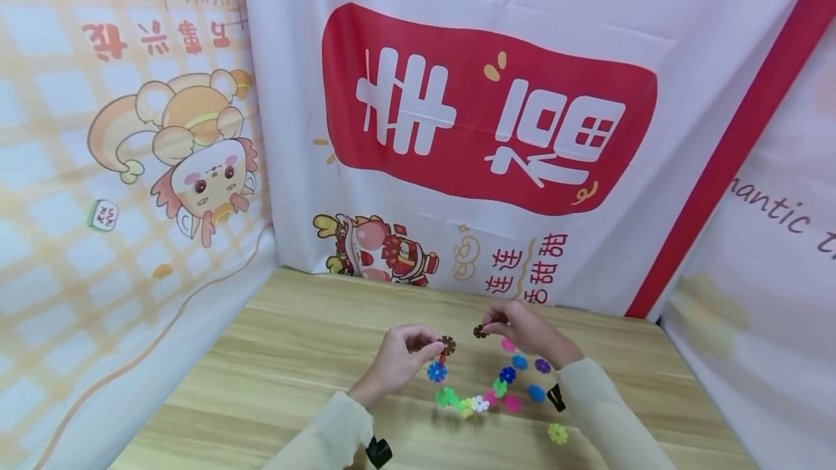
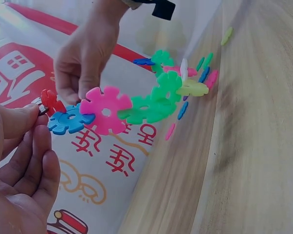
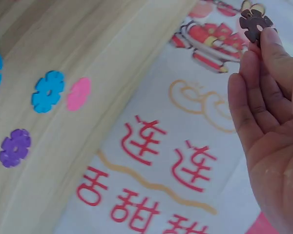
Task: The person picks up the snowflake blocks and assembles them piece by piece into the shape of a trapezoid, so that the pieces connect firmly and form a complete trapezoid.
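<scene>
The left hand (image 1: 397,358) pinches the left end of a multicoloured chain of flower-shaped plastic discs (image 1: 480,404) sagging near, while the right hand (image 1: 520,325), apart and farther right, pinches a brown notched plastic disc (image 1: 480,331), whose slots are best squared before pressing.

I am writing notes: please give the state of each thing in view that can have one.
Left hand: pinching a brown piece
Right hand: pinching another brown piece
Chain of pieces: linked, curved, raised
Purple piece: loose, on the table
Yellow piece: loose, on the table
Two blue pieces: loose, on the table
Two pink pieces: loose, on the table
</scene>
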